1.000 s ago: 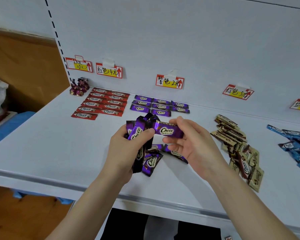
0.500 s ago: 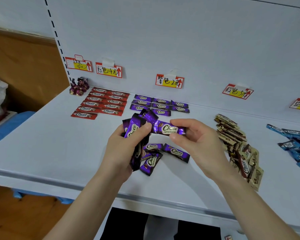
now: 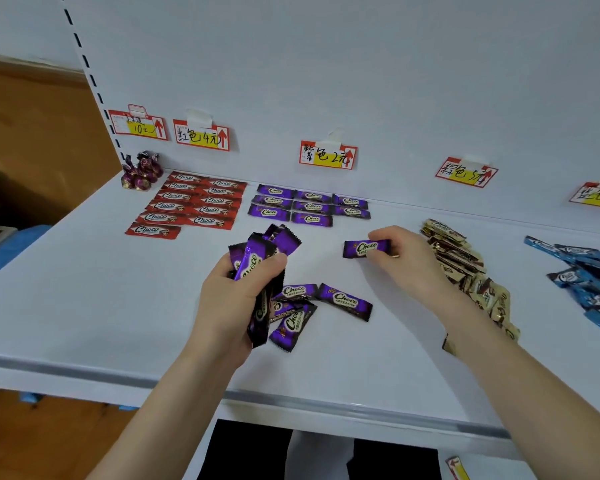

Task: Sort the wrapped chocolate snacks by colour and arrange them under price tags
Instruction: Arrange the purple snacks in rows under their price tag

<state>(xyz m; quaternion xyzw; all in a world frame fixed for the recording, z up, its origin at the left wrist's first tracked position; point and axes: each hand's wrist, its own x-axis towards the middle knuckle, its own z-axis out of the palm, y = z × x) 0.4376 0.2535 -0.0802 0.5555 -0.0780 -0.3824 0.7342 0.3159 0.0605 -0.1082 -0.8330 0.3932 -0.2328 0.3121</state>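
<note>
My left hand (image 3: 234,299) grips a bunch of purple Choco bars (image 3: 257,261) above the shelf. My right hand (image 3: 400,261) pinches a single purple bar (image 3: 362,248) by its right end, held apart from the bunch. Loose purple bars (image 3: 343,301) lie on the shelf between my hands. Rows of purple bars (image 3: 309,205) are laid out under the purple price tag (image 3: 327,155). Red bars (image 3: 196,204) lie in rows under the red price tag (image 3: 201,136).
A brown-and-cream bar pile (image 3: 465,265) lies right of my right hand under its tag (image 3: 465,172). Blue bars (image 3: 586,278) lie at the far right. Round foil chocolates (image 3: 141,171) sit at the back left. The white shelf (image 3: 66,289) has a metal front edge.
My right hand has pulled one purple bar out of the bunch in my left hand and carried it to the right and toward the back rows. The left hand kept its bunch.
</note>
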